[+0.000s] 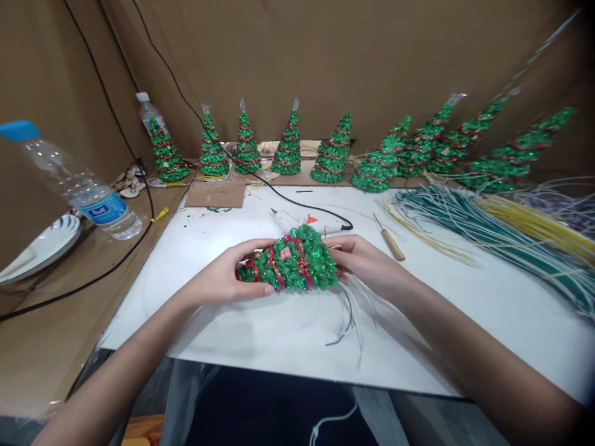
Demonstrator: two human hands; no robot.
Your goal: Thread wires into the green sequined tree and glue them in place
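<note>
L hand: the person's left hand [237, 272], centre-left of frame, wraps the narrow tip end of the tree, thumb along the near side, fingers beyond; firm hold.
R hand: the right hand [360, 263], just R of centre, fingers bent in at the tree's wide base, thin strands by the fingertips; can't tell if it grips base or strands, as fingers are partly hidden.
Tree in hand: small cone-shaped glittery green tree w/ red garland bands and a pink square patch [304, 263], mid-frame, on its side above the white tabletop [288, 334], tip to L, base to R.
Loose strands: thin green, yellow & pale strands [349, 316] hang below the R hand, lower centre.
Glue gun: white body, orange-red trigger [328, 224], just beyond the tree; black cord [251, 173] runs to upper L.
Awl: pointed metal shaft, wooden handle [393, 244], R of centre.
Bundles: long dark-green strands [497, 232] & yellow strands [539, 223], R side.
Back row: similar green trees w/ red bands [331, 158] across upper-mid frame, R-hand ones leaning.
L side: clear plastic bottle, blue cap & label [105, 214], tilted in view; white plate w/ blue rim marks [49, 244], far L; flat brown cardboard piece [215, 194], upper L of centre.
</note>
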